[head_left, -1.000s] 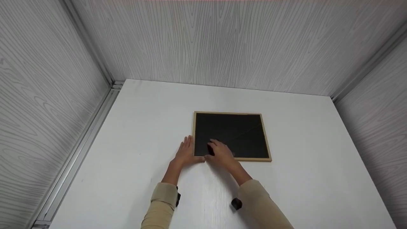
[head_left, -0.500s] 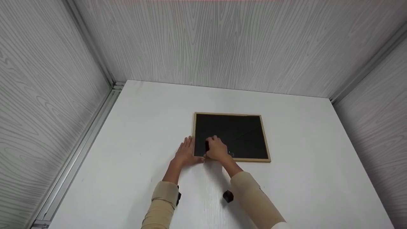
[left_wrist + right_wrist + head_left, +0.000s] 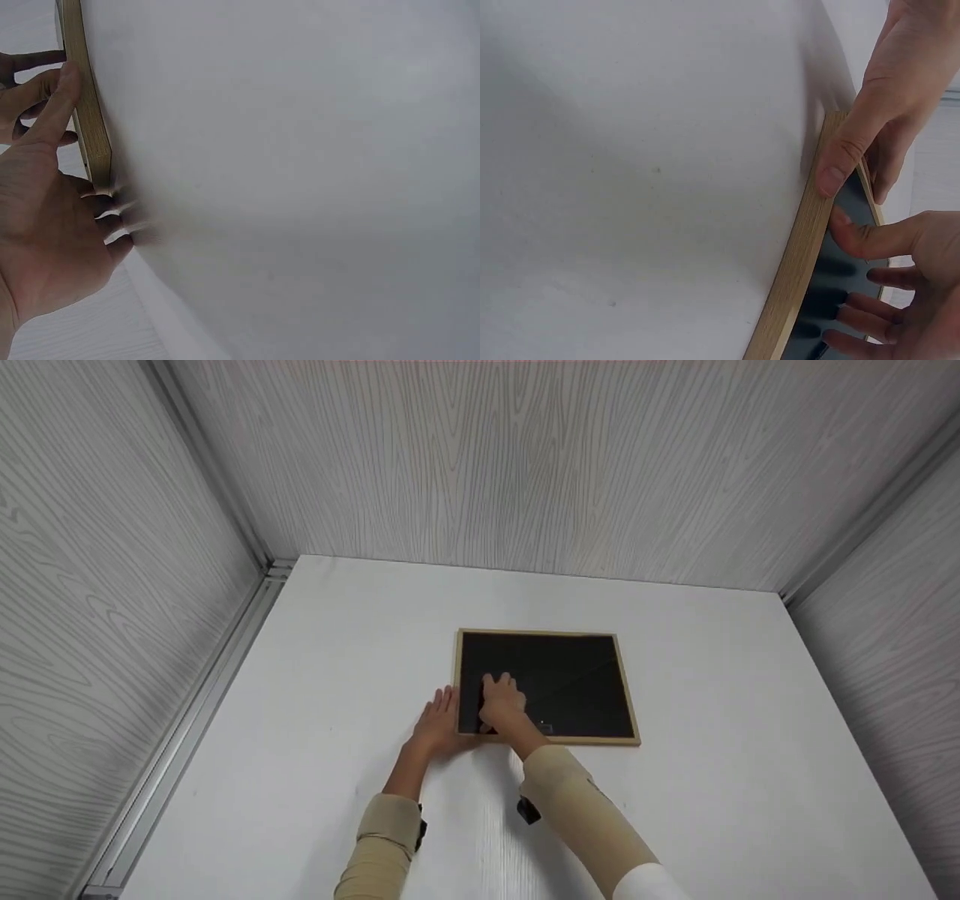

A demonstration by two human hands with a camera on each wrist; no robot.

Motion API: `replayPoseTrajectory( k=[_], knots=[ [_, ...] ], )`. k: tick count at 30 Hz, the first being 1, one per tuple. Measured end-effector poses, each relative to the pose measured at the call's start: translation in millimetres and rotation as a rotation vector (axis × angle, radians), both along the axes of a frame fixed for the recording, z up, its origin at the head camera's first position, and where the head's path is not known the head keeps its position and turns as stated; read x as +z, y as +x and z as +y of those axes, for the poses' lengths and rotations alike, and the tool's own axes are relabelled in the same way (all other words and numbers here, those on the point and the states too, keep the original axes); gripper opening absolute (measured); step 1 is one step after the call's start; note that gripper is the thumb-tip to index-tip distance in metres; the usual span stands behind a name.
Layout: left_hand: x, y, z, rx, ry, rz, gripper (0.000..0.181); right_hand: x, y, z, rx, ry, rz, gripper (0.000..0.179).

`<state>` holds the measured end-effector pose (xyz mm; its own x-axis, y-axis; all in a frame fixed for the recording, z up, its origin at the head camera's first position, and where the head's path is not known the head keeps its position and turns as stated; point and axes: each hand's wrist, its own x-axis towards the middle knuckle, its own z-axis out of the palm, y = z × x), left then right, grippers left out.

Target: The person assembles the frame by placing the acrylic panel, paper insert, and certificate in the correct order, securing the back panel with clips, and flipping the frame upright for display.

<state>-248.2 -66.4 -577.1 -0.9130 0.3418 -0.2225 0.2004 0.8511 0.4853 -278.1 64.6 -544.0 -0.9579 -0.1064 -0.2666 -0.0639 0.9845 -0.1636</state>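
A rectangular board [image 3: 566, 675] with a glossy black face and a thin light-wood frame [image 3: 795, 259] lies on the white table. At its near left corner, my left hand [image 3: 436, 729] rests with straight fingers along the left side. In the right wrist view, the left thumb [image 3: 838, 169] presses against the near edge of the frame. My right hand [image 3: 502, 706] is over the left part of the black face, fingers spread and relaxed. Its thumb [image 3: 855, 236] lies just inside the near edge, close to the left thumb. Nothing shows in its grasp.
A small square outline [image 3: 546, 729] shows on the black face near the front edge. The white table [image 3: 360, 660] extends around the board. Grey wood-grain panels [image 3: 487, 465] enclose it at the back and sides. Both sleeves carry small black devices [image 3: 529, 810].
My right hand has moved left and slightly away over the black face, its forearm following. The small square outline has come into fuller view. My left hand stays at the corner.
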Motion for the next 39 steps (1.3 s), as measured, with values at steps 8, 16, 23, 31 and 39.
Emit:
replayPoseTrajectory(
  k=[8,16,23,31,39],
  knots=[
    [-0.9,-2.2,-0.3,-0.012,0.019,0.019,0.101,-1.2,6.1,15.9,0.156,-0.103,0.047,0.068],
    [-3.3,-0.5,0.6,0.003,0.059,0.029,0.104,-6.3,-11.5,86.8,0.108,-0.463,0.177,0.037],
    [0.2,-0.6,1.1,0.006,0.059,0.011,0.103,-22.5,-26.1,180.1,-0.071,-0.305,0.392,0.037],
    [1.6,-6.7,-0.1,0.017,0.086,0.032,0.101,-26.1,-21.9,217.6,0.01,-0.122,0.232,0.051],
    [-1.4,-12.0,-7.2,0.148,0.128,0.073,0.084,-32.2,-1.6,213.4,0.043,-0.117,0.265,0.054]
  ],
)
